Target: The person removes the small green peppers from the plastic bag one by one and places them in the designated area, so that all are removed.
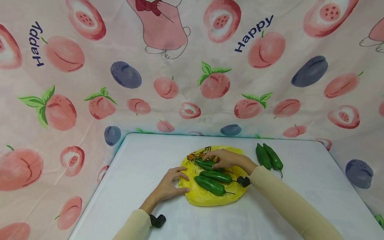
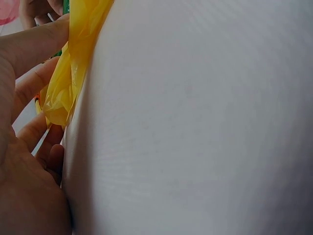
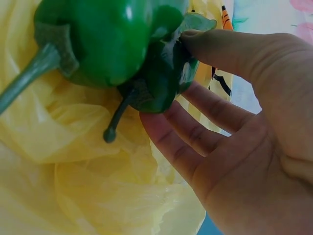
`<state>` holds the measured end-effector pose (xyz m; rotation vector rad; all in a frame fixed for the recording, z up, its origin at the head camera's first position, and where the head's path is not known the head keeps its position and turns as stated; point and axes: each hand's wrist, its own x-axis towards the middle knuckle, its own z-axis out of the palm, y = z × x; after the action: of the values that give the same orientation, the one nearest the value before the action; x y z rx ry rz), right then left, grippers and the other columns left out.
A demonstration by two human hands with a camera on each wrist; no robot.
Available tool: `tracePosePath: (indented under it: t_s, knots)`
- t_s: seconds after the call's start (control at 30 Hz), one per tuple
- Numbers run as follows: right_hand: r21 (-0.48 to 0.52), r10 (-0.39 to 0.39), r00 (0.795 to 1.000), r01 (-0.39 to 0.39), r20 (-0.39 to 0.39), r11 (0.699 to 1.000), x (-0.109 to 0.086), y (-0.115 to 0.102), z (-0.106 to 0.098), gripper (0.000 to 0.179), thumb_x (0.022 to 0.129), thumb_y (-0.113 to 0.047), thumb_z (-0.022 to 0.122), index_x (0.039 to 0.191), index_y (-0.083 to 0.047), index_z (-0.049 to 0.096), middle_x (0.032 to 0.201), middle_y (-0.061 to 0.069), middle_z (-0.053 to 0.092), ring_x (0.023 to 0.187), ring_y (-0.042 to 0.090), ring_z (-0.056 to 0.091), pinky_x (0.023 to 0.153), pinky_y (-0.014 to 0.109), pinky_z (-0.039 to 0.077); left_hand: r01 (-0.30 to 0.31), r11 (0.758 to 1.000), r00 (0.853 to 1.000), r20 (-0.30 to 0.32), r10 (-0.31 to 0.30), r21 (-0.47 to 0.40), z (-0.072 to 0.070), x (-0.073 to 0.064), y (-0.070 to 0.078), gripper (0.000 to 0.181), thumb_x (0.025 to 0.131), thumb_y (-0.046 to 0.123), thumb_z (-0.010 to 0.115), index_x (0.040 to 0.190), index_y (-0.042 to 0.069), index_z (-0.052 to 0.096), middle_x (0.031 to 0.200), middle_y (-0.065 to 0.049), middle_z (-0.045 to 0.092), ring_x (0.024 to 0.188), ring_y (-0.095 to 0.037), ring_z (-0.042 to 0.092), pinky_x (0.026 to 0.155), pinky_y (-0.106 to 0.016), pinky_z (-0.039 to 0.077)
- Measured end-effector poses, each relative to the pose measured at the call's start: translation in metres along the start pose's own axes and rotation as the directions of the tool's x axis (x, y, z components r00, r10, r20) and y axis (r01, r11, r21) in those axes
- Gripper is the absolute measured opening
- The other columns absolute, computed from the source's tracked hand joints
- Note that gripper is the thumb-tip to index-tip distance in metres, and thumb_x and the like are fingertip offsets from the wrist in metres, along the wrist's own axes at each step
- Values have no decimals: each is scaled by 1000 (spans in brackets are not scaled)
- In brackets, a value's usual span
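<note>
Three green chili peppers lie on a crumpled yellow plastic bag (image 1: pixel 207 199): a near one (image 1: pixel 209 185), a middle one (image 1: pixel 216 176) and a far one (image 1: pixel 204 163). My right hand (image 1: pixel 225 158) holds the far pepper, thumb on one side and fingers on the other, as the right wrist view shows with the held pepper (image 3: pixel 159 81). At the bag's left edge is my left hand (image 1: pixel 171 184), thumb and fingers spread apart. In the left wrist view its fingertips touch the yellow plastic (image 2: pixel 73 73).
Two more green peppers (image 1: pixel 268 156) lie side by side on the white table (image 1: pixel 144 160), right of the bag. A fruit-printed cloth (image 1: pixel 186 70) hangs behind the table and along its sides. Each wrist carries a small black device (image 1: pixel 158 220).
</note>
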<state>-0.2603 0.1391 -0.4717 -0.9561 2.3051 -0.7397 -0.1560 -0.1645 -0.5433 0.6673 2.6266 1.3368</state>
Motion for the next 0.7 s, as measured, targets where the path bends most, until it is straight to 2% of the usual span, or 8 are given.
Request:
tracePosePath:
  t_s: [0.37, 0.7]
  knots:
    - [-25, -51, 999, 51, 12, 998, 0, 2, 0, 40, 99, -5, 67, 137, -16, 64, 136, 10, 62, 121, 29, 60, 95, 41, 56, -7, 1000, 1000, 1, 7, 4, 0, 0, 0, 29, 82, 41, 86, 107, 30, 74, 149, 0, 52, 141, -29, 40, 116, -64, 27]
    - [-23, -45, 999, 46, 14, 999, 1, 2, 1, 39, 99, -4, 68, 136, -17, 65, 136, 7, 63, 121, 28, 60, 95, 40, 56, -9, 1000, 1000, 1, 9, -1, 0, -1, 0, 29, 83, 40, 86, 107, 29, 74, 149, 0, 52, 141, -30, 40, 116, -65, 27]
